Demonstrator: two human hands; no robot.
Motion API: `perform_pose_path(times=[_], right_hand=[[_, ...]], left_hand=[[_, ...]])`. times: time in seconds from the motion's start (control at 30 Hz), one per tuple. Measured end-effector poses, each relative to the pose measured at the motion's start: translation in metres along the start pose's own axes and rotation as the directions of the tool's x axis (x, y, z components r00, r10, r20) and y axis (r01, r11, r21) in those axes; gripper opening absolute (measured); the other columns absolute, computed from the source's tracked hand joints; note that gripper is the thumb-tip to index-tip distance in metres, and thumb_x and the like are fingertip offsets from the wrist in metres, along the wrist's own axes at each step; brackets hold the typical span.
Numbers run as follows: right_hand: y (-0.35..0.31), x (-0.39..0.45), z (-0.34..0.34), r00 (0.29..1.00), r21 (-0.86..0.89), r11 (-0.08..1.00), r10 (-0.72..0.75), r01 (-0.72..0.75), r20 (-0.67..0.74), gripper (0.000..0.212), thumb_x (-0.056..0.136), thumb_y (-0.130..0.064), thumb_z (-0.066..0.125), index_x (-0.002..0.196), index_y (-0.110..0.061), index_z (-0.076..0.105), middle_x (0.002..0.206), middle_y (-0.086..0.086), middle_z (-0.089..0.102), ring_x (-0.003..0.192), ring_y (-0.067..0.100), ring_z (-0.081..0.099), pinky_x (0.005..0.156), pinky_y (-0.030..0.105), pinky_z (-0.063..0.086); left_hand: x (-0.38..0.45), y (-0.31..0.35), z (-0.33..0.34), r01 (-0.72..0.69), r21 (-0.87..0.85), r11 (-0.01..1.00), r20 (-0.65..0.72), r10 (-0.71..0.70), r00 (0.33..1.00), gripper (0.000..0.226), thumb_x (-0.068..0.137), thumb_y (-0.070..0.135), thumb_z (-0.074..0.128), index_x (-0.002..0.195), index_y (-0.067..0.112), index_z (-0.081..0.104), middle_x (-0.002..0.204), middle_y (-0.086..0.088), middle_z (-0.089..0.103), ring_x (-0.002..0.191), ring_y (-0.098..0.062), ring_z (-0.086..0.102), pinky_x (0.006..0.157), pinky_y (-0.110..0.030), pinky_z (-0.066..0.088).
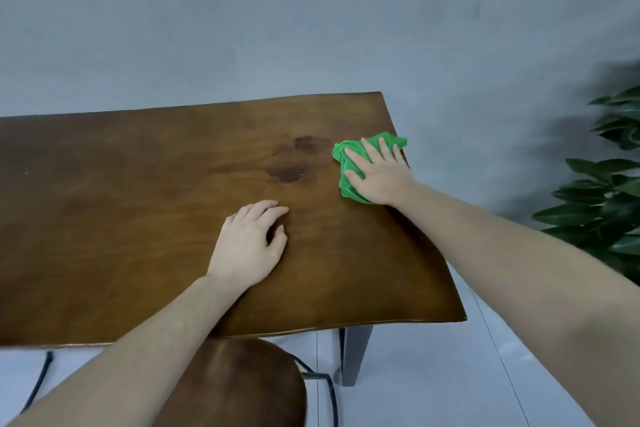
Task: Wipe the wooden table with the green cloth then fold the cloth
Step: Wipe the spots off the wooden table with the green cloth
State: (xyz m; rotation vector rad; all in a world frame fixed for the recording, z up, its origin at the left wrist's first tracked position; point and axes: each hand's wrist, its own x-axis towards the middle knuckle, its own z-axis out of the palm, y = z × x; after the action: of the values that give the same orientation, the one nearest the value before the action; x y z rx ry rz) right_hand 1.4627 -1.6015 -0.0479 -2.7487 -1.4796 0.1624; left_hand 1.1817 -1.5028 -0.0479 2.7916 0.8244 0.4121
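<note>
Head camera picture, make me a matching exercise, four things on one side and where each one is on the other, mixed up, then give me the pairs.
Things:
1. green cloth
2. left hand
3. chair seat
4. plant

Places:
A. on the floor, right of the table
B. resting on bare wood near the table's middle
C. bunched under the right hand near the table's right edge
D. below the table's near edge

Pairs: 1-C, 2-B, 3-D, 4-A
</note>
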Motion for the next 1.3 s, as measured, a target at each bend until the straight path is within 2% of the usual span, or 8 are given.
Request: perform_pose_path(times=[0.23,0.37,0.63,0.8,1.03,1.13,1.2,1.3], right_hand=[[-0.050,-0.057,0.008,0.928,-0.012,0.929,-0.371,0.371,-0.034,0.056,0.106,-0.056,0.019,0.160,-0.041,0.018,0.171,0.001,0.007,0.156,0.034,-0.003,0.125,0.054,-0.002],[-0.048,-0.132,0.016,0.876,-0.028,0.876,-0.482,0.481,-0.019,0.059,0.104,-0.058,0.015,0.160,-0.041,0.018,0.171,-0.003,0.007,0.157,0.029,-0.006,0.126,0.050,-0.002],[0.007,-0.190,0.010,0.962,0.017,0.962,-0.274,0.274,0.006,0.062,0.091,-0.076,-0.003,0.150,-0.061,0.006,0.168,-0.017,-0.006,0.155,0.013,-0.015,0.126,0.042,-0.008],[0.023,-0.132,0.004,0.991,0.054,0.990,-0.129,0.127,0.023,0.056,0.101,-0.066,0.015,0.156,-0.055,0.009,0.170,-0.013,-0.005,0.156,0.016,-0.014,0.126,0.045,-0.010],[-0.008,-0.025,0.002,0.999,0.052,0.997,-0.049,0.049,-0.009,0.058,0.102,-0.062,0.019,0.158,-0.050,0.011,0.171,-0.005,0.002,0.157,0.028,-0.007,0.125,0.052,-0.006],[-0.045,-0.012,-0.001,0.984,0.112,0.979,-0.165,0.171,-0.063,0.066,0.101,-0.053,0.032,0.160,-0.045,0.003,0.168,0.002,0.020,0.155,0.034,0.006,0.125,0.055,0.003],[-0.072,-0.020,-0.003,0.941,0.066,0.942,-0.321,0.329,-0.109,0.077,0.097,-0.056,0.041,0.162,-0.036,0.003,0.160,0.004,0.036,0.150,0.034,0.022,0.123,0.054,0.015],[-0.095,-0.042,0.000,0.762,-0.026,0.777,-0.623,0.629,-0.177,0.068,0.097,-0.062,0.043,0.154,-0.025,0.042,0.140,0.002,0.057,0.130,0.030,0.044,0.114,0.046,0.034]], left_hand=[[-0.001,-0.002,0.003,0.025,0.053,0.998,-0.018,-0.024,1.000,0.037,0.096,0.037,0.045,0.130,0.032,0.058,0.140,0.011,0.052,0.132,-0.014,0.041,0.107,-0.039,0.033],[-0.003,-0.002,0.000,0.008,0.048,0.999,-0.019,-0.008,1.000,0.037,0.096,0.037,0.044,0.130,0.032,0.058,0.140,0.010,0.053,0.132,-0.015,0.041,0.108,-0.042,0.033],[-0.004,0.002,-0.001,-0.036,0.031,0.999,-0.021,0.037,0.999,0.037,0.097,0.037,0.041,0.129,0.032,0.059,0.138,0.009,0.054,0.131,-0.016,0.043,0.107,-0.044,0.034],[-0.003,0.001,0.001,-0.032,0.001,0.999,-0.042,0.032,0.999,0.037,0.096,0.037,0.043,0.130,0.030,0.056,0.138,0.009,0.053,0.131,-0.015,0.043,0.107,-0.041,0.034],[-0.004,0.000,-0.002,0.048,-0.060,0.997,-0.097,-0.054,0.994,0.035,0.093,0.032,0.050,0.127,0.028,0.056,0.136,0.008,0.052,0.128,-0.013,0.044,0.105,-0.035,0.037],[-0.003,-0.005,-0.007,0.124,-0.103,0.987,-0.117,-0.136,0.984,0.032,0.093,0.030,0.052,0.125,0.027,0.057,0.133,0.009,0.053,0.124,-0.012,0.046,0.101,-0.030,0.038],[-0.001,-0.008,-0.012,0.136,-0.108,0.985,-0.132,-0.150,0.980,0.031,0.093,0.029,0.052,0.124,0.027,0.057,0.132,0.011,0.053,0.122,-0.011,0.047,0.101,-0.029,0.038],[0.007,-0.011,-0.017,0.108,-0.130,0.986,-0.140,-0.126,0.982,0.029,0.094,0.025,0.051,0.122,0.026,0.058,0.128,0.012,0.053,0.118,-0.012,0.048,0.100,-0.031,0.041]])
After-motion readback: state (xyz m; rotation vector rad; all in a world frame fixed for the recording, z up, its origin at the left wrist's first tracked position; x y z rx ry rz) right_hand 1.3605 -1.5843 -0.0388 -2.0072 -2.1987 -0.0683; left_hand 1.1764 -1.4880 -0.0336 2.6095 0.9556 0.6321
